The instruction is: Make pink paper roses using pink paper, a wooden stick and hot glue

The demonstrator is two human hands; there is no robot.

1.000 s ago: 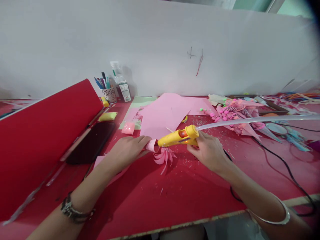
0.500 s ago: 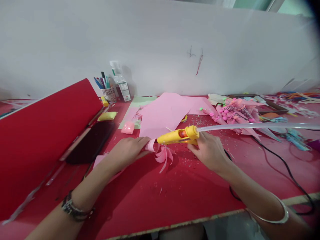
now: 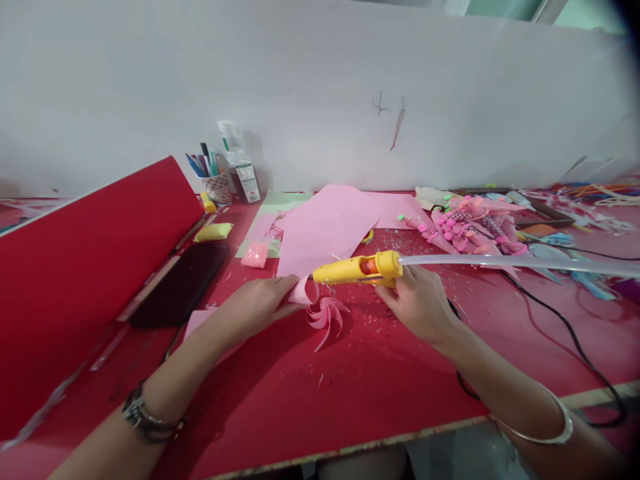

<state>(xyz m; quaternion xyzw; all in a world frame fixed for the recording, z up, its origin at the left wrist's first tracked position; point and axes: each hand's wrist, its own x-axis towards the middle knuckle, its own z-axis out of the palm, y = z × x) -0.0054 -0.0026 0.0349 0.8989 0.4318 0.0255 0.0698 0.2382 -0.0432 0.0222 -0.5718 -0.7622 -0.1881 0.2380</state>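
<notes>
My left hand [image 3: 263,298] is closed on a rolled pink paper cone [image 3: 303,291], its open end facing right. In my right hand [image 3: 423,300] is a yellow hot glue gun [image 3: 357,269], gripped by the handle with a long clear glue stick [image 3: 465,261] trailing out of its back. The gun's nozzle is at the upper rim of the cone; whether it touches cannot be made out. Just below the cone, a pink paper piece cut into curled strips [image 3: 327,319] spreads over the red table [image 3: 350,400].
Pink paper sheets [image 3: 320,230] lie behind my hands. Left are a black phone [image 3: 177,287], a yellow packet [image 3: 213,232], a pen cup [image 3: 217,189] and a bottle [image 3: 245,175]. Pink paper cones with beads [image 3: 475,223] pile up right, near a black cord [image 3: 560,313].
The cone's open end shows wider and rounder, and the curled strips sit slightly lower and farther left. The back of the glue stick has dipped a little. Both hands stay nearly in place.
</notes>
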